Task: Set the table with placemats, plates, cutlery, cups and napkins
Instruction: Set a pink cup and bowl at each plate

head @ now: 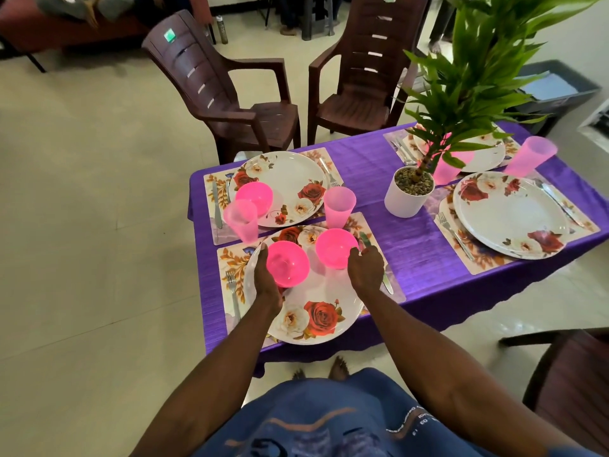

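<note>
You were placing bowls: your left hand [267,278] cupped one pink bowl [287,263], your right hand [365,270] fingers curled at the other bowl [336,247], both on the near plate [316,321]; next, one likely belonged elsewhere

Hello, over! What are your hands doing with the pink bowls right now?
Left hand holds near bowl. Right hand holds second bowl. Both on front plate. Nothing blocking.
</note>
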`<state>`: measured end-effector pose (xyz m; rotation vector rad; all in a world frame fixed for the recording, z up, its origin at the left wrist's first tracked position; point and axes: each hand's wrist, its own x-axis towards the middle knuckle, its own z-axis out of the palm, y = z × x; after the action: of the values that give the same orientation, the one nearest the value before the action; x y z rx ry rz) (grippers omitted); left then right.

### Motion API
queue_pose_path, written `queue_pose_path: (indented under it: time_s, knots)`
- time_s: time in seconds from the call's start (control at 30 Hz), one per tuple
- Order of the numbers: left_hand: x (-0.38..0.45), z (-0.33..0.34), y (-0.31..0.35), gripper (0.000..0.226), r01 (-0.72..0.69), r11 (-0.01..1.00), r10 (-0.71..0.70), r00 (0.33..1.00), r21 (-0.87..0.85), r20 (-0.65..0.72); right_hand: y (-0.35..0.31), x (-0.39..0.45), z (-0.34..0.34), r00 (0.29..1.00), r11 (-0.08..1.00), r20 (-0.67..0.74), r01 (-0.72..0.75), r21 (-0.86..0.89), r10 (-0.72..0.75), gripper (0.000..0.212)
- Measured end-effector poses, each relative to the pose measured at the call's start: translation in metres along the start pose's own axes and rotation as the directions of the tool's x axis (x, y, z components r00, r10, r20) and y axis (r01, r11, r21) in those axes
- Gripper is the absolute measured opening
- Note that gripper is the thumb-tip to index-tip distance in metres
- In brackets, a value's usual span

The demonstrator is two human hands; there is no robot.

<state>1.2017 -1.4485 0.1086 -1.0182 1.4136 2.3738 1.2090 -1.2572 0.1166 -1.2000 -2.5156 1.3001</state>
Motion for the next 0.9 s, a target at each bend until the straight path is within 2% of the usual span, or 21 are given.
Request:
queue_pose_path:
  time_s: [0.1, 0.2, 0.27, 0.37, 0.4, 0.43, 0.47, 0.5, 0.53, 0.57, 0.6, 0.63, 0.67, 0.7, 0.77, 0.8, 0.9]
  knots:
    - [-0.008, -0.003, -0.006, 0.041, -0.085, 0.996, 0.084, 0.996, -0.032, -0.036, 0.001, -0.006, -0.005, 0.999, 1.0, -0.05, -0.002, 0.001, 0.002, 0.042]
    - [-0.018, 0.011, -0.006, 0.025, -0.133, 0.986, 0.135, 0.991, -0.099, 0.013, 0.003, -0.011, -0.01, 0.994, 0.998, -0.098, 0.045, 0.042, -0.041, 0.033]
    - [-0.024, 0.017, -0.015, 0.023, -0.166, 0.981, 0.173, 0.983, -0.097, 0.063, 0.004, -0.012, -0.014, 0.991, 0.994, -0.119, 0.075, 0.078, -0.065, 0.024]
    - [-0.036, 0.026, -0.029, 0.022, -0.151, 0.988, 0.154, 0.972, -0.034, 0.175, 0.005, -0.007, -0.021, 0.987, 0.987, -0.116, 0.125, 0.105, -0.112, 0.015]
    - [-0.05, 0.041, -0.023, 0.023, -0.18, 0.984, 0.181, 0.975, -0.02, 0.132, 0.006, -0.004, -0.025, 0.986, 0.984, -0.113, 0.137, 0.115, -0.124, 0.014]
    - [-0.06, 0.049, -0.017, 0.022, -0.414, 0.907, 0.421, 0.901, -0.083, 0.106, 0.007, -0.001, -0.029, 0.985, 0.981, -0.109, 0.146, 0.125, -0.132, 0.013]
    - [-0.045, 0.056, -0.019, 0.023, -0.567, 0.793, 0.577, 0.816, -0.223, -0.022, 0.009, 0.004, -0.035, 0.985, 0.979, -0.107, 0.149, 0.137, -0.135, 0.012]
    - [-0.025, 0.074, -0.018, 0.029, -0.777, 0.536, 0.778, 0.606, -0.331, -0.163, 0.012, 0.011, -0.041, 0.985, 0.977, -0.105, 0.15, 0.149, -0.135, 0.012]
    - [-0.022, 0.086, -0.028, 0.038, -0.878, 0.336, 0.877, 0.424, -0.341, -0.227, 0.015, 0.017, -0.047, 0.986, 0.975, -0.105, 0.149, 0.166, -0.133, 0.012]
    - [-0.03, 0.095, -0.034, 0.041, -0.81, 0.49, 0.818, 0.555, -0.322, -0.152, 0.019, 0.026, -0.056, 0.987, 0.973, -0.105, 0.137, 0.187, -0.119, 0.013]
    - [-0.049, 0.103, -0.034, 0.041, -0.638, 0.757, 0.642, 0.766, -0.14, -0.024, 0.023, 0.034, -0.066, 0.99, 0.971, -0.101, 0.119, 0.207, -0.1, 0.013]
    - [-0.067, 0.123, -0.049, 0.042, -0.463, 0.887, 0.456, 0.875, 0.005, 0.16, 0.028, 0.046, -0.079, 0.992, 0.97, -0.1, 0.095, 0.221, -0.075, 0.014]
    - [-0.072, 0.14, -0.066, 0.044, -0.098, 0.994, 0.08, 0.962, 0.057, 0.26, 0.033, 0.056, -0.092, 0.993, 0.971, -0.102, 0.079, 0.224, -0.057, 0.015]
    - [-0.07, 0.15, -0.076, 0.043, -0.003, 1.0, -0.004, 0.943, 0.021, 0.332, 0.039, 0.066, -0.105, 0.993, 0.973, -0.106, 0.07, 0.221, -0.047, 0.016]
    - [-0.078, 0.189, -0.092, 0.029, -0.038, 0.998, 0.022, 0.961, 0.053, 0.274, 0.056, 0.091, -0.135, 0.994, 0.973, -0.107, 0.057, 0.222, -0.034, 0.018]
    - [-0.083, 0.212, -0.102, 0.022, -0.032, 0.998, 0.014, 0.956, 0.054, 0.294, 0.065, 0.106, -0.152, 0.994, 0.972, -0.105, 0.044, 0.229, -0.021, 0.018]
    - [-0.092, 0.269, -0.141, 0.024, -0.041, 0.99, 0.001, 0.958, 0.134, 0.285, 0.091, 0.146, -0.199, 0.994, 0.968, -0.104, 0.049, 0.247, -0.023, 0.018]
